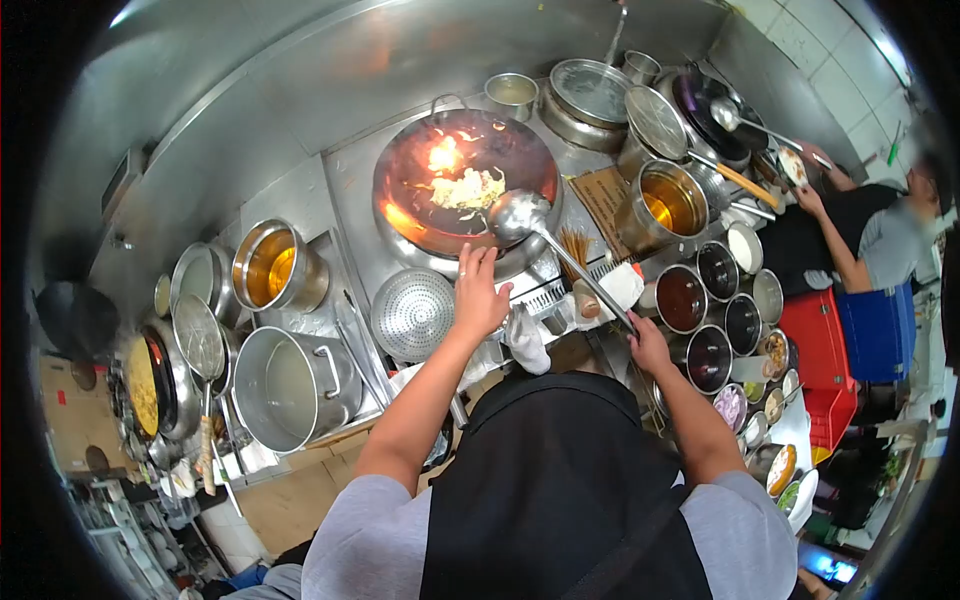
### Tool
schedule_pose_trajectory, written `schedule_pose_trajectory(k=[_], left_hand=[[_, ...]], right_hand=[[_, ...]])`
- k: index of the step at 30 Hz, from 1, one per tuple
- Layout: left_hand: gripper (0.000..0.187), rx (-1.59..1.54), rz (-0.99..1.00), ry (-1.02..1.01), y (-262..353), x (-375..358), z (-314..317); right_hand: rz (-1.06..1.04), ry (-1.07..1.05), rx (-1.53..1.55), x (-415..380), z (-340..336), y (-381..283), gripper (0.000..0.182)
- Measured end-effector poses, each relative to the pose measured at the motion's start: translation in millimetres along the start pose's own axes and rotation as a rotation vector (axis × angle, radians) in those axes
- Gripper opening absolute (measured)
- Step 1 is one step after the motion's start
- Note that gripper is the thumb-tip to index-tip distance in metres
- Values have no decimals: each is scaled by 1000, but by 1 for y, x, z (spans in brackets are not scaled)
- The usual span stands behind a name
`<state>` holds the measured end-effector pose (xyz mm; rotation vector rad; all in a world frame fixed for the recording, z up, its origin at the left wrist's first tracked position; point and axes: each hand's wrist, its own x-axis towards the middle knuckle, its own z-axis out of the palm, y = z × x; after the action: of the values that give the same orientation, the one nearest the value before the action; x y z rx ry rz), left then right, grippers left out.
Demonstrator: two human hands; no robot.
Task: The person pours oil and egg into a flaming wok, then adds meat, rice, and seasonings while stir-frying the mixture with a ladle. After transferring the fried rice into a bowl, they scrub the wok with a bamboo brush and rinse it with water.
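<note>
A large round wok sits on the stove, with flames rising inside it. Pale yellow food lies in its middle. My right hand is closed around the end of a long ladle. The ladle's metal bowl rests over the wok's near right side. At the wok's near edge, my left hand has its fingers stretched forward and the thumb apart. Just left of that hand is a round perforated strainer. A white cloth hangs at the counter edge between my arms.
Pots of amber liquid stand left and right of the wok. A big metal pot is at left. Several sauce containers line the right side. Another person works at far right, near a red bin.
</note>
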<state>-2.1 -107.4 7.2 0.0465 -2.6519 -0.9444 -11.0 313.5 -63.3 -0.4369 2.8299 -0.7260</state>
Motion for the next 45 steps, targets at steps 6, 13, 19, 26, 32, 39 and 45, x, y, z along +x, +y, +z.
schedule_pose_trajectory(k=[6,13,19,26,32,39,45], left_hand=[[45,-259,98,-206,67,-25,23],[26,-633,138,-1071,161,-75,99],[21,-641,127,-1441,220,-117,162],[24,-514,496,-1710,355,-195,187],[27,-571,670,-1812,420,-303,203],[27,-443,669,-1891,437,-357,199],[30,-355,395,-1868,439,-335,203]], right_hand=[[161,163,134,-6,41,10,54],[285,505,216,-146,17,-24,59],[833,938,640,-339,19,-42,35],[1142,1787,1492,-495,48,-82,15],[1074,2654,1763,-579,95,-70,33],[1359,2368,1420,-621,92,-58,27],[1208,1926,1529,-568,37,-78,33]])
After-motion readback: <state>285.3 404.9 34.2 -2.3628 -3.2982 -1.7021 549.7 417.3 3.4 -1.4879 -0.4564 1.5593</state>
